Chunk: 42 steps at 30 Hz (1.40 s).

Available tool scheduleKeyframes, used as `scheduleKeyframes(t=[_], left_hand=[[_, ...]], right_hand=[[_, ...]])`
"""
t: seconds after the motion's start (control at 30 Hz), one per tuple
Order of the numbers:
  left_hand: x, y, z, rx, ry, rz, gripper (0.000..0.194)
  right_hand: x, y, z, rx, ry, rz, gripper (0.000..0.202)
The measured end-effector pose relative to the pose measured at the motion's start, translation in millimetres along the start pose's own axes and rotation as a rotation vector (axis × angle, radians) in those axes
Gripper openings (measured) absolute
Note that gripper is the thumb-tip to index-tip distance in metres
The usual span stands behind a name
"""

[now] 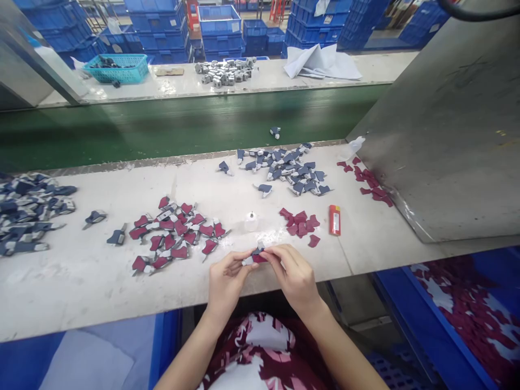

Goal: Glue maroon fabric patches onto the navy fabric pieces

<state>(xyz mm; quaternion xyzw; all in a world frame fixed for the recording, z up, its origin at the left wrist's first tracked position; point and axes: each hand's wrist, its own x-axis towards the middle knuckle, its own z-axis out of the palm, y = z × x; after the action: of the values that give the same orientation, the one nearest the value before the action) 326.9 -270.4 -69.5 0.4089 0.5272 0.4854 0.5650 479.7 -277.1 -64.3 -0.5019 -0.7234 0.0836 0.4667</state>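
Between my two hands, over the table's front part, is a small grey, dark blue and dark red plastic part [259, 254]. My left hand [228, 276] pinches its left side, and my right hand [293, 273] grips its right side near the dark red piece. Fingers partly hide it. To the left lies a pile of similar parts with dark red faces [170, 233]. Loose dark red pieces [300, 223] lie right of a small pin on a clear base [251, 219]. Farther back spreads a pile of dark blue and grey parts [288, 168].
An orange lighter [335, 221] lies right of the red pieces, near a slanted metal panel [450, 141]. More blue-grey parts [30, 208] are heaped at far left. Behind runs a green belt [182, 122] carrying one part. Blue bins [406, 336] stand below the table's edge.
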Motion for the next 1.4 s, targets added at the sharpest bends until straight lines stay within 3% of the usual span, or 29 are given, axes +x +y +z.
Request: scheduleKeyframes(t=[0.47, 0.77, 0.87, 0.97, 1.13, 1.23, 1.4], left_hand=[[-6, 5, 3.1, -0.063, 0.037, -0.101, 0.021], [-6, 18, 8.1, -0.138, 0.057, -0.110, 0.024], [-8, 22, 8.6, -0.150, 0.070, -0.113, 0.024], [-10, 26, 8.2, -0.167, 0.062, -0.115, 0.024], [-12, 31, 5.8, -0.178, 0.006, -0.138, 0.025], [-14, 34, 4.3, -0.150, -0.026, -0.132, 0.025], [-18, 32, 3.9, -0.130, -0.043, -0.091, 0.025]], right_hand=[[0, -7, -4, -0.093, 0.015, -0.084, 0.012], [-3, -8, -2, -0.104, 0.034, -0.124, 0.018], [-6, -8, -2, -0.044, 0.087, -0.040, 0.019], [-8, -8, -3, 0.142, 0.114, 0.156, 0.017], [-10, -5, -8, 0.667, -0.117, 0.534, 0.023], [-9, -2, -10, 0.832, -0.152, 0.621, 0.019], [-10, -4, -9, 0.847, -0.071, 0.627, 0.017]])
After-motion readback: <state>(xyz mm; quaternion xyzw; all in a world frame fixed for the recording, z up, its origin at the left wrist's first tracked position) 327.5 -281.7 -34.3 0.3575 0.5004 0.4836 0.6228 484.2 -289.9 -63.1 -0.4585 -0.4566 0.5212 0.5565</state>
